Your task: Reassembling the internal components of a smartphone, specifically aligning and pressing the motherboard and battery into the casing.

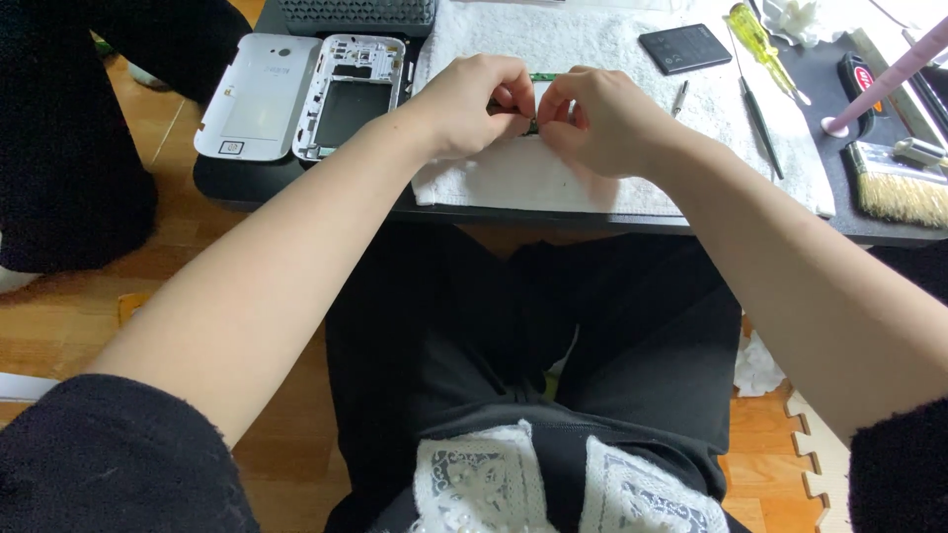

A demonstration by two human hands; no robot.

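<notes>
So the person is sitting at a low dark desk point(247, 183) with both hands meeting over a white towel point(592, 59), and they're pinching a small green circuit board point(541, 77) between them. The left hand point(474, 104) is curling its fingertips shut on the near-left end of the board, and the right hand point(597, 118) is closing thumb and fingers on the other end, so the board is sitting just above the towel, mostly hidden by knuckles. Honestly the risky bit looks like the grip itself: two hands squeezing a thin board from both ends could flex or crack it, and any tiny part coming loose could drop into the towel's pile and be a pain to find. To the left, a white back cover point(257, 94) and a white phone frame point(351, 94) are lying side by side near the desk edge, close enough that the left forearm could nudge them off. Far right of the hands there's a black battery point(684, 47), a yellow-handled screwdriver point(755, 39), a thin dark tool point(760, 116) and a brush point(899, 188). Nothing is actually blocking the hands, though the thin tool is lying near the right wrist.
</notes>
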